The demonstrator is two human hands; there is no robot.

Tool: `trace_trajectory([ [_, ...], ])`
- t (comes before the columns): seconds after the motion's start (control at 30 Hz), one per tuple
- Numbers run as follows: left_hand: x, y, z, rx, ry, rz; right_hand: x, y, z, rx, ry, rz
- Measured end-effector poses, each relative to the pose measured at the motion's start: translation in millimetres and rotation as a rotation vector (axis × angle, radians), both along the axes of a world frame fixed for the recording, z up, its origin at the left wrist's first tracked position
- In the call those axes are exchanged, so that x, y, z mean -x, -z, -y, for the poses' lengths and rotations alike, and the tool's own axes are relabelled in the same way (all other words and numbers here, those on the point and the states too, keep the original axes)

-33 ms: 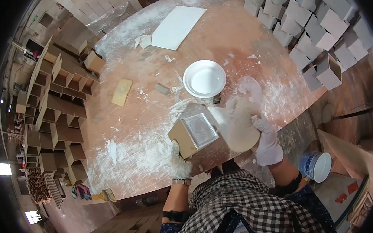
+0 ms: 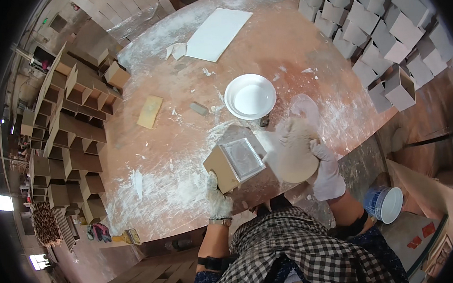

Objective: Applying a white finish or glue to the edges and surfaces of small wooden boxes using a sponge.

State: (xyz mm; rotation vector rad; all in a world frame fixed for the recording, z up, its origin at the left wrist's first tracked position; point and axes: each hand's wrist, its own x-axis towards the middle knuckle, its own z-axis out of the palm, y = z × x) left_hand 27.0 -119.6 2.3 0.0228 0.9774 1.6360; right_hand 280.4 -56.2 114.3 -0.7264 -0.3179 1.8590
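My left hand (image 2: 219,196), in a whitish knit glove, grips the near left side of a brown box (image 2: 221,169). The box sits tilted toward me on the table, with a pale frame round a grey, glossy recessed panel (image 2: 243,159) on the side facing up. On the right, my gloved right hand (image 2: 327,171) is closed on the edge of a pale, rounded, fuzzy-looking pad (image 2: 294,155). Motion smears the pad, so its exact kind cannot be told. Its left edge lies close beside the box; whether they touch is unclear.
On the white-smeared table (image 2: 157,197) are a white bowl (image 2: 250,96), a yellow sponge-like slab (image 2: 149,112), a small grey block (image 2: 199,109) and a white sheet (image 2: 220,34). Stacked brown boxes (image 2: 76,145) stand left, grey boxes (image 2: 369,21) far right. A blue bucket (image 2: 385,204) stands low right.
My right hand and the pad have shifted slightly, the hand a little to the right. My left hand still holds the box in nearly the same place.
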Motion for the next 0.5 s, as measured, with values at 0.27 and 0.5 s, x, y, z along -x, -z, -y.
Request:
trace_trajectory([
  [0.27,-0.7,-44.4,7.6,-0.02,0.078,-0.094,2.9,28.8,4.2,0.01,-0.08,0.001],
  [0.5,-1.2,-39.6,8.9,0.082,0.147,-0.15,31.6,10.8,4.2,-0.559,-0.241,0.902],
])
